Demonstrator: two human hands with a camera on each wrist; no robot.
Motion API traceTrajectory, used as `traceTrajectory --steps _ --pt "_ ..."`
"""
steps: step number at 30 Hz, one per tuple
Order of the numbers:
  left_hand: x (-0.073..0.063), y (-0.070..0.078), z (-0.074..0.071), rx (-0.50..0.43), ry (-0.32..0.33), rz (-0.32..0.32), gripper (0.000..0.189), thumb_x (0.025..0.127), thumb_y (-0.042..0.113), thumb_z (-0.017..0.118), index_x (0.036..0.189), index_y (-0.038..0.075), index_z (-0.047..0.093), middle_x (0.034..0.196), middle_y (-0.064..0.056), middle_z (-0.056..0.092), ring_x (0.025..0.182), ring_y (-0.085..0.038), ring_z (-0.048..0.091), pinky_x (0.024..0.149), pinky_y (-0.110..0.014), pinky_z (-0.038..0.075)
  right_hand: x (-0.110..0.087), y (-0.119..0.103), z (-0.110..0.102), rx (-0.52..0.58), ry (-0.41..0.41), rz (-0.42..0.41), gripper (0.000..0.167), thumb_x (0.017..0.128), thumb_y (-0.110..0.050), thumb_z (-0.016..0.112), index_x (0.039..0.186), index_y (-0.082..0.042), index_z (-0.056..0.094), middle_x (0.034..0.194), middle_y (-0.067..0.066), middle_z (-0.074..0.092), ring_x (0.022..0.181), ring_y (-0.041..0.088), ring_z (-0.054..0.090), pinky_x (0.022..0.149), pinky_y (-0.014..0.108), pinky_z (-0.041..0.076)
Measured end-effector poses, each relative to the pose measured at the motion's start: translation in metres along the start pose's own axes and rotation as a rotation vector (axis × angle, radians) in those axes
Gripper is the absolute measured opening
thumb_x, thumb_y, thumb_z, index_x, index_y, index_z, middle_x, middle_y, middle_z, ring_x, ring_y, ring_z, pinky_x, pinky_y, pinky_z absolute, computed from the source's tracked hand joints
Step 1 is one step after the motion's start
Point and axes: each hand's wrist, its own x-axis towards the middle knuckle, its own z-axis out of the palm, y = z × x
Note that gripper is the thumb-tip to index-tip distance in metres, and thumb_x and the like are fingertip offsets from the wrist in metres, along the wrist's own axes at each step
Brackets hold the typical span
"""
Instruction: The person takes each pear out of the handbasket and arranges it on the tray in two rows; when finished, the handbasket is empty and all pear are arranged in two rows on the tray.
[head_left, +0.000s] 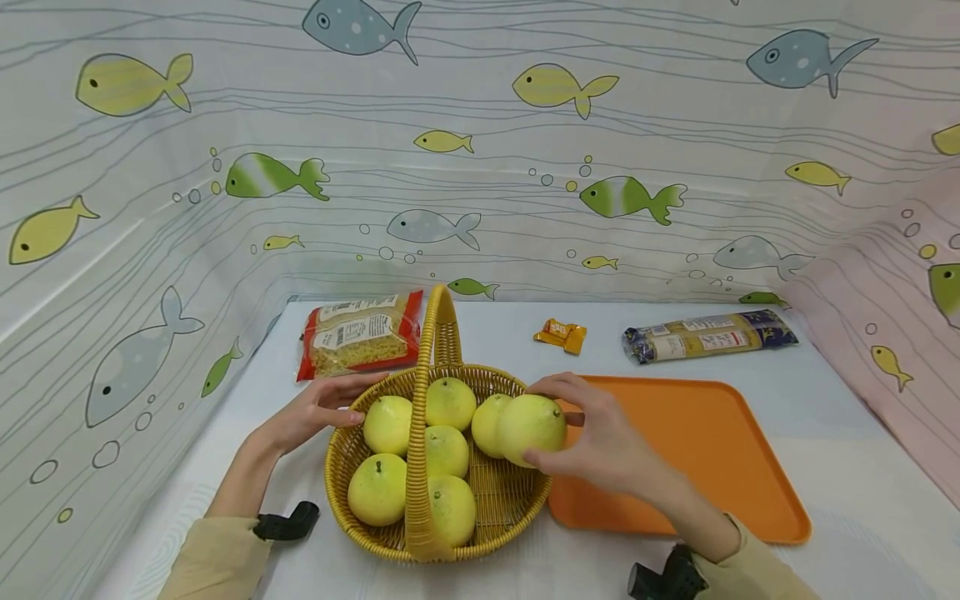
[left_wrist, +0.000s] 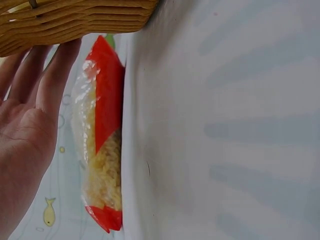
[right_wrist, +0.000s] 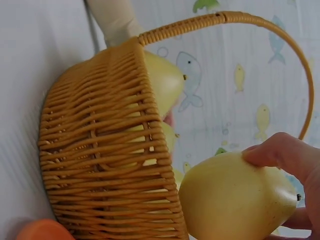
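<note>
My right hand point(head_left: 600, 437) holds a pale yellow pear point(head_left: 533, 431) between thumb and fingers, at the right rim of a wicker basket point(head_left: 335, 500). In the right wrist view this pear point(right_wrist: 235, 197) shows its short stem, beside the woven wall. Several more pears point(head_left: 378, 490) lie in the basket, partly hidden by its tall handle point(head_left: 417, 467). On the left side, my left hand point(head_left: 315, 410) rests against the rim. From the left wrist view, the left fingers point(left_wrist: 56, 75) reach straight up to the basket's outer wall, their tips hidden.
An orange tray point(head_left: 675, 450) lies right of the basket. Behind stand a red-edged bag of pasta point(head_left: 360, 333), small orange wrapped packets point(head_left: 561, 335) and a long clear-and-blue pack point(head_left: 708, 336). Fish-patterned cloth walls point(head_left: 480, 183) close off the back and sides.
</note>
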Motion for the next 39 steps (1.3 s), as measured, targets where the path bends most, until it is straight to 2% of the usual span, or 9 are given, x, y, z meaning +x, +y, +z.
traceTrajectory --steps 6,16,27,39 --pt "0.0 -0.001 0.0 -0.008 0.004 -0.012 0.058 0.094 0.008 0.06 0.15 0.003 0.044 0.148 -0.02 0.051 0.126 -0.003 0.056 0.098 -0.024 0.048 0.0 0.003 -0.008 -0.052 0.023 0.02 0.058 0.072 -0.019 0.09 0.124 -0.02 0.065 0.122 -0.004 0.066 0.106 0.017 0.066 0.089 0.034 0.056" --pt "0.0 0.002 0.001 0.003 0.009 -0.019 0.059 0.094 0.01 0.06 0.15 0.003 0.044 0.149 -0.024 0.048 0.126 -0.002 0.056 0.097 -0.024 0.048 0.002 0.009 -0.018 -0.089 0.069 0.039 0.058 0.072 -0.019 0.09 0.125 -0.019 0.065 0.12 -0.002 0.069 0.104 0.017 0.067 0.091 0.038 0.056" --pt "0.001 0.003 0.001 0.001 0.01 -0.013 0.059 0.093 0.01 0.06 0.149 0.002 0.044 0.148 -0.024 0.048 0.125 -0.002 0.056 0.097 -0.025 0.048 0.006 0.013 -0.03 -0.106 0.151 0.126 0.06 0.075 -0.013 0.087 0.129 -0.013 0.063 0.125 0.006 0.066 0.108 0.025 0.067 0.091 0.04 0.056" --pt "0.0 0.002 0.001 -0.001 0.013 -0.017 0.059 0.093 0.009 0.06 0.149 0.003 0.044 0.149 -0.023 0.048 0.126 -0.002 0.056 0.098 -0.024 0.048 0.012 0.031 -0.041 -0.172 0.204 0.164 0.057 0.078 -0.014 0.085 0.13 -0.006 0.062 0.125 0.016 0.065 0.112 0.032 0.065 0.091 0.044 0.056"
